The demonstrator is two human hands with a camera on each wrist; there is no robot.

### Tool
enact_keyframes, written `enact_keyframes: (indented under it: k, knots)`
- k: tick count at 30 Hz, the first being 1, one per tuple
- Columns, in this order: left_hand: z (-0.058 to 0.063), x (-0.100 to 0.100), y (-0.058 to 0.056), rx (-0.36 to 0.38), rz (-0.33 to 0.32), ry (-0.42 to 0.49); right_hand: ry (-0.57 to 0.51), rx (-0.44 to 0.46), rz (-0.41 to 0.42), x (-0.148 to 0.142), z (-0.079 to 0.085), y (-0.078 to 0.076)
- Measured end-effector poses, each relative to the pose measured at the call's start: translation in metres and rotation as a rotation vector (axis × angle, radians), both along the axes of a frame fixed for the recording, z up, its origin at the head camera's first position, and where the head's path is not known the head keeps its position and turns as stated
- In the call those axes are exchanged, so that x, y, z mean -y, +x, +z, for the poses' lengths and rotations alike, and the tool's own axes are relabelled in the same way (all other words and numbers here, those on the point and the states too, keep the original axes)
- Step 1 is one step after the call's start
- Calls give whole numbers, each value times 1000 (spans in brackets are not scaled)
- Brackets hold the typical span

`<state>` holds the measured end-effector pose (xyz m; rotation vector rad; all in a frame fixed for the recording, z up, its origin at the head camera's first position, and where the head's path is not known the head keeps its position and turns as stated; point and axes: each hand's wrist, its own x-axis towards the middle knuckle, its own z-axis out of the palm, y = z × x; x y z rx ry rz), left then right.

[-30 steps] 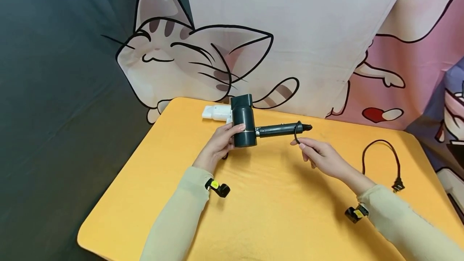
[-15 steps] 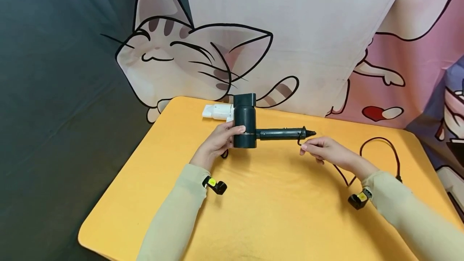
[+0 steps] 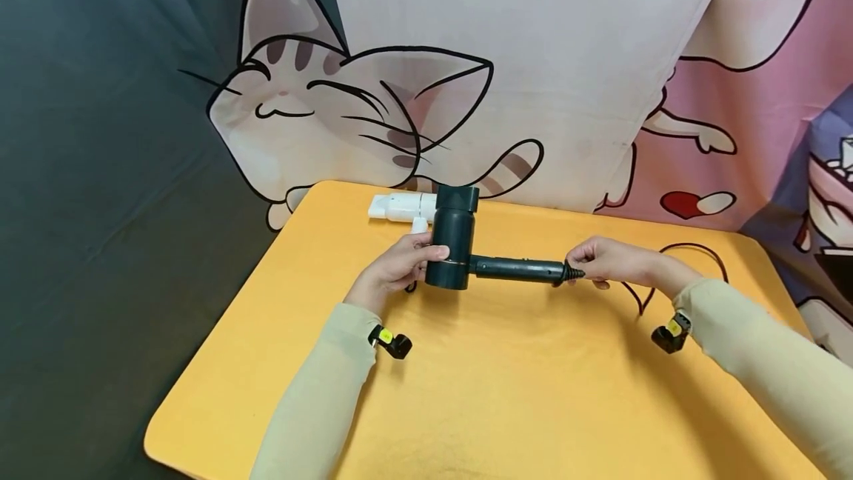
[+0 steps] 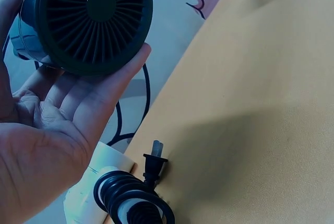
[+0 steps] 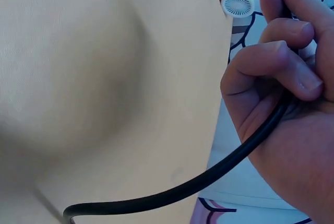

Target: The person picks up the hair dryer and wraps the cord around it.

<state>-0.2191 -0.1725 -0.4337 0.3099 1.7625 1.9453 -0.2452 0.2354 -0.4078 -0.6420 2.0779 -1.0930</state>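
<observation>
My left hand (image 3: 396,265) grips the barrel of a dark green-black hair dryer (image 3: 455,239), thumb across its front, above the table. Its handle points right and ends in a ribbed cord sleeve. The left wrist view shows the round vent grille (image 4: 102,6), with the left hand (image 4: 78,114) around the barrel. Beside the handle's end, my right hand (image 3: 609,261) holds the black power cord. In the right wrist view, the right hand (image 5: 284,78) has curled fingers around this cord (image 5: 203,179), which trails below. Behind the dark dryer lies a white hair dryer (image 3: 403,207), partly hidden.
The yellow table (image 3: 493,391) has its back edge against a cartoon cat backdrop (image 3: 566,58). The white dryer's black cord (image 4: 117,190) is wound in a coil, its plug (image 4: 154,164) sticking out. Right of the right hand, the dark dryer's cord (image 3: 696,246) arches over the table.
The cord loop that hung round the handle's end is no longer seen there. My right hand has moved right and slightly up with the cord. The dark dryer sits slightly lower in view.
</observation>
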Motion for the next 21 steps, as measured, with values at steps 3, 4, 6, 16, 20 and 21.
enact_keyframes:
  k: [3,4,6,16,20,21]
  knots:
    - [1,1,0,-3,-26,-13,39,-6,67,4,8,-5]
    - [1,1,0,-7,-32,-22,51,-7,87,6,11,-7]
    - [1,0,1,-13,-41,-34,75,-15,115,11,17,-9]
    - [-1,-1,0,0,-29,-60,174,-52,108,37,41,-10]
    - [0,-1,-1,19,-17,-56,154,-79,87,43,44,-7]
    - [0,-1,-1,21,-15,-57,155,-87,84,44,44,-7]
